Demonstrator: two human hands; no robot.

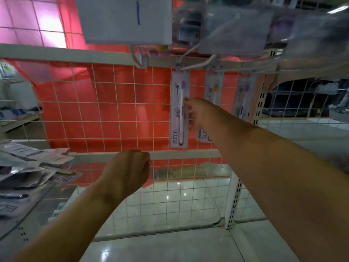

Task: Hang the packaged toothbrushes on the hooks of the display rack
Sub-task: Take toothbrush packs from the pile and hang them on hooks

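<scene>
A packaged toothbrush (pixel 179 110) with a pink handle hangs from a white hook (pixel 196 65) on the wire display rack (pixel 113 110). My right hand (pixel 196 114) reaches to its right edge and pinches the pack near the middle. Two more packaged toothbrushes (pixel 213 91) (pixel 244 99) hang on hooks further right. My left hand (pixel 128 171) is held low in front of the rack as a fist, with nothing in it. A pile of loose toothbrush packs (pixel 28 171) lies on a shelf at the left.
Larger packaged goods (pixel 128 19) (pixel 236 29) hang on the row above. The rack's white upright post (pixel 234 201) stands at the right. Orange sheeting backs the wire grid. Glossy tiled floor (pixel 188 246) lies below.
</scene>
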